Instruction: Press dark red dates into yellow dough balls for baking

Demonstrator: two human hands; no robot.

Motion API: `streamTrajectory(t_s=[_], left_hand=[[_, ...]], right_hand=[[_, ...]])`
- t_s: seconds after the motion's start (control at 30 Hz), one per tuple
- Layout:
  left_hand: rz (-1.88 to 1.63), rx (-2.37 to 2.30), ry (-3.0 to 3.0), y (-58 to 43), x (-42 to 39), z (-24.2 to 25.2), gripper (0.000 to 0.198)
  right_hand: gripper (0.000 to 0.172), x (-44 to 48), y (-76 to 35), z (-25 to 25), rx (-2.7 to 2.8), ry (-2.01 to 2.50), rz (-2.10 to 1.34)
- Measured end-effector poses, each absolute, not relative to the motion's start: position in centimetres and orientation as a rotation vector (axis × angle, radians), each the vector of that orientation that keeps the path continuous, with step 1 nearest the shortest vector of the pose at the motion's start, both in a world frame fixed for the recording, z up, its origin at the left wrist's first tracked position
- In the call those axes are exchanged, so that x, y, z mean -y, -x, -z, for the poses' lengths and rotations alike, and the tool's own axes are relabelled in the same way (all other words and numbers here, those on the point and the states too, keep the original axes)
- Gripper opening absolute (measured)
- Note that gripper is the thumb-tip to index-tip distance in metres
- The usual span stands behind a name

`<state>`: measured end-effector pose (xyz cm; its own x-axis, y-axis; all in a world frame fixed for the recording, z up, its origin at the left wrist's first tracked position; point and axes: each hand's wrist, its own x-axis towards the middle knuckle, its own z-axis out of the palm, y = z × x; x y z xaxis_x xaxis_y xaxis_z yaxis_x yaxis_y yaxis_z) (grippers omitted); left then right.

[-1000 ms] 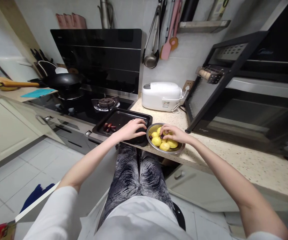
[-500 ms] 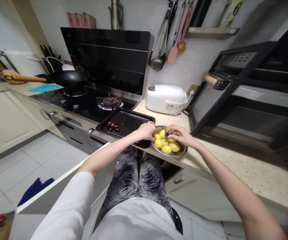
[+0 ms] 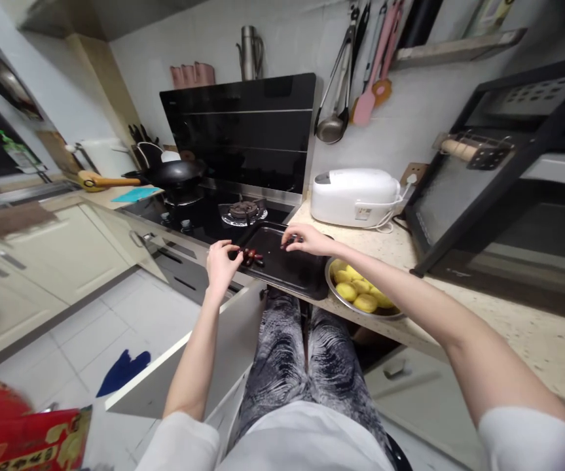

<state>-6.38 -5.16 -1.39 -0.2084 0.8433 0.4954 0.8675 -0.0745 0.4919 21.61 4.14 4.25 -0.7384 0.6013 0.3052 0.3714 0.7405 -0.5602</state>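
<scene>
A black baking tray [image 3: 292,271] lies on the counter edge beside the stove. A few dark red fruits [image 3: 253,256] sit at its left end. My left hand [image 3: 222,261] is at the tray's left rim, fingers pinched by those fruits. My right hand [image 3: 304,239] hovers over the tray's far side, fingers closed on a small dark fruit. A metal bowl [image 3: 361,313] of yellow fruits [image 3: 365,302] stands right of the tray, under my right forearm.
A white rice cooker [image 3: 355,196] sits behind the tray. An open black oven [image 3: 512,196] fills the right. A gas hob [image 3: 243,210] and a black wok [image 3: 177,174] are on the left. An open white drawer [image 3: 188,366] juts out below.
Both hands left the bowl and moved left over the tray. My right hand carried a dark fruit from the bowl. The camera swung left and up.
</scene>
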Motion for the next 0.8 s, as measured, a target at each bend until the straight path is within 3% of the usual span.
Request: streamTrajectory(t_s=[0.23,0.5,0.73,0.8], left_hand=[[1.16,2.213,1.855,6.5,5.0,4.6,0.022],[1.226,2.237,1.825,6.2,4.7,6.0,0.027],[1.346,2.067,1.915,5.5,4.9,5.3,0.031],[1.379,1.97,2.012,5.2,5.1,5.1,0.03]], right_hand=[[0.016,-9.6,-10.7,-1.7,2.531,0.925,-0.558],[0.031,-10.9,-7.3,-0.3,2.677,1.066,-0.593],[0.005,-9.3,-9.9,-3.3,2.57,0.973,-0.555],[0.011,-8.2,-12.2,-4.9,2.517,0.937,-0.512]])
